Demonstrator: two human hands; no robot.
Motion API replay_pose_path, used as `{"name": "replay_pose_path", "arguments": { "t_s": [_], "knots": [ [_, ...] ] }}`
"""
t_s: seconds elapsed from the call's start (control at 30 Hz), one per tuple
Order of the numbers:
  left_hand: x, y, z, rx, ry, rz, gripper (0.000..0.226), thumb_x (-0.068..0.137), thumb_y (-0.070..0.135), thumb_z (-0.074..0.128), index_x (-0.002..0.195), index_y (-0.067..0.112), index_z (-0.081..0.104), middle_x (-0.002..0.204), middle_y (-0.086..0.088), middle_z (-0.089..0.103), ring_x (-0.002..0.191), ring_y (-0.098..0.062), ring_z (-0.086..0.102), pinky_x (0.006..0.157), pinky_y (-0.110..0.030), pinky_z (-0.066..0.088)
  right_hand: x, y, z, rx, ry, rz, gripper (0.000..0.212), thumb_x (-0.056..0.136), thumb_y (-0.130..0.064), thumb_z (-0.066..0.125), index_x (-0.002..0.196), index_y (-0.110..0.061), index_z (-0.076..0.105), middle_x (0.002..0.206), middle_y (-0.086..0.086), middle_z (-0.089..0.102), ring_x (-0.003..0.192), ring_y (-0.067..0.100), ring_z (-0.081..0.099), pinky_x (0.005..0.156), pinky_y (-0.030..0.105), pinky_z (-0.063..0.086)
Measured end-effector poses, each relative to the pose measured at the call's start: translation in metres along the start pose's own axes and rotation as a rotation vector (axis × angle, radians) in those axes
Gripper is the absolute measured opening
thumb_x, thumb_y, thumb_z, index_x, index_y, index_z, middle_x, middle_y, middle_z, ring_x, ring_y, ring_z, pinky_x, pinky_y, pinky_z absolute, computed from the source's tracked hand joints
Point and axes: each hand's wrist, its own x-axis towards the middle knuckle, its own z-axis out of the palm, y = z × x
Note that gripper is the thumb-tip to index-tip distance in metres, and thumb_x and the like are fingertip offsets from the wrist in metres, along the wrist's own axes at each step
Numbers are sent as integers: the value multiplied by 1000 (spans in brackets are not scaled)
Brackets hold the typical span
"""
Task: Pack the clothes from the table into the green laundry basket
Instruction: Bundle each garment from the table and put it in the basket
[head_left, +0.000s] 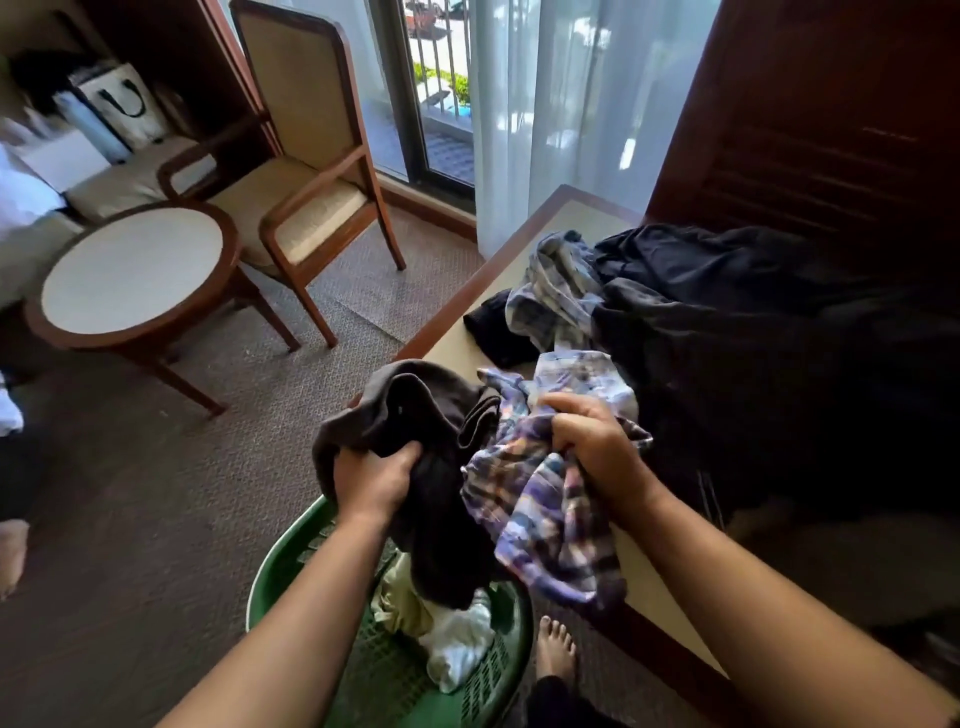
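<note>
At lower centre, the left hand (375, 475) clutches a dark grey garment (415, 415) hanging straight above the green plastic laundry basket (270, 571), while the right hand (592, 441) bunches a purple plaid shirt (545, 509) off to the right over the bench (462, 343) edge.

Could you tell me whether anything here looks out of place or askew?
Nothing looks damaged or spilled. The plaid garment in the right hand's grip hangs over the table edge, beside the green laundry basket rather than above it.
</note>
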Motion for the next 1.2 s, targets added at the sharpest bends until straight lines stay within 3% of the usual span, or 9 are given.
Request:
{"name": "replay_pose_path", "arguments": {
  "t_s": [0.07,0.2,0.33,0.5,0.6,0.8,0.97,1.07,1.2],
  "knots": [
    [-4,-4,-3,-21,-18,3,58,66,39,80,118,14,73,121,-6,74,120,-21,64,105,-31,46,-4,0,-9,92,5,150,21,79,11,40,70,3,57,62,4,58,59,11,57,59,29,44],
    [-7,-14,-8,-76,-23,7,42,74,21,86,113,12,75,117,-8,75,117,-20,65,103,-28,45,-8,21,-10,-493,-151,-141,17,84,-4,57,71,2,66,69,15,67,66,9,62,64,31,51],
    [-7,-22,-11,-82,-36,49,35,74,22,85,108,15,77,112,-6,76,115,-18,67,100,-25,44,-18,52,4,-942,198,147,53,91,-49,62,62,-6,52,64,9,57,68,27,56,66,38,38],
    [-18,-19,-10,-248,-74,67,33,76,12,85,107,12,75,105,4,75,104,-9,68,98,-26,49,-16,87,-4,-977,441,25,28,86,-35,74,83,-13,57,104,5,50,93,27,57,89,39,49],
    [-21,-21,-5,-292,-102,45,42,75,13,86,114,12,73,108,6,76,104,-4,69,100,-30,51,-9,94,-4,-990,387,66,57,77,-36,82,119,-18,48,139,9,39,123,34,47,108,42,40],
    [-15,-30,-2,-304,-3,-91,64,64,34,89,121,14,71,114,3,75,111,-16,69,105,-39,52,-29,81,0,-1277,55,75,102,54,-93,59,141,-42,42,154,0,19,137,31,22,101,58,41],
    [-16,-25,5,-325,28,-95,63,66,30,90,124,15,69,117,3,74,111,-15,69,107,-39,51,-31,86,-14,-1533,-146,152,63,71,-62,65,129,-40,52,162,-1,4,143,37,13,97,63,40],
    [-12,-22,10,-330,50,-92,63,66,30,91,124,16,69,117,5,74,110,-12,69,106,-38,52,-30,80,-17,-1424,-5,25,33,79,-38,63,112,-33,61,163,0,16,143,35,21,95,64,42],
    [-14,-16,15,-354,91,-114,62,69,25,90,125,13,69,119,1,73,113,-16,68,106,-37,51,-35,54,-20,-962,339,-308,32,82,-23,66,114,-17,60,149,6,42,136,31,42,104,54,42]
  ]
}}
